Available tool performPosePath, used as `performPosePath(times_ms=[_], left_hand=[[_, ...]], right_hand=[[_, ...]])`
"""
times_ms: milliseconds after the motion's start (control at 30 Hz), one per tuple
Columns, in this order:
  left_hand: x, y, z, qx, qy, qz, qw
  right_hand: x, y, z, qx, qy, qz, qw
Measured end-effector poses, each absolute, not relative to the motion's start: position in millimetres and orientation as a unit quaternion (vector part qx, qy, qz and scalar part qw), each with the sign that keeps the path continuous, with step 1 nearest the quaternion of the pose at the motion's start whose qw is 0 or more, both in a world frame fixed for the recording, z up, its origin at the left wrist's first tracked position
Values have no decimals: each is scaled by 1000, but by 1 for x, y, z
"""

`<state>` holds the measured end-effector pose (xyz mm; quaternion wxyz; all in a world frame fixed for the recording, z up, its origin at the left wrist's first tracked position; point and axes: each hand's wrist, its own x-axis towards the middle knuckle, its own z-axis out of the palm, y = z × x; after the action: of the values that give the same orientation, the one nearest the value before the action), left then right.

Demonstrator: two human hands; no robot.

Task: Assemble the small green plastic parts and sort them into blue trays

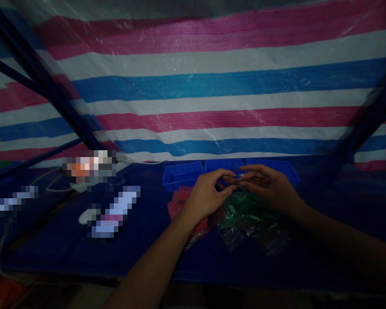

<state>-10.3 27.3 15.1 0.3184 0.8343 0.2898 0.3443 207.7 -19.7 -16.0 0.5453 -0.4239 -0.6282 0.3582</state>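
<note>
Bare forearms [161,253], hands [209,193] around clear plastic [237,171]

Both hands are bare, the left hand [209,193] just right of the frame's centre and the right hand [270,184] farther right, with slender, tapering fingers whose nails are too dim to make out. The left forearm [162,262] is uncovered from a narrow wrist to the bottom edge, broadening on the way; the right forearm [344,238], likewise uncovered and in deeper shadow, widens toward the lower right edge.
</note>
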Motion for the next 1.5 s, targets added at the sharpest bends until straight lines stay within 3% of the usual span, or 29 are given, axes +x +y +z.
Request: performPosePath(times_ms=[967, 1500], left_hand=[[-9, 21, 17, 848, 274, 330, 311], [-10, 23, 19, 838, 264, 342, 334]], right_hand=[[210, -19, -26, -434, -668, 333, 505], [205, -23, -14, -447, -617, 366, 535]])
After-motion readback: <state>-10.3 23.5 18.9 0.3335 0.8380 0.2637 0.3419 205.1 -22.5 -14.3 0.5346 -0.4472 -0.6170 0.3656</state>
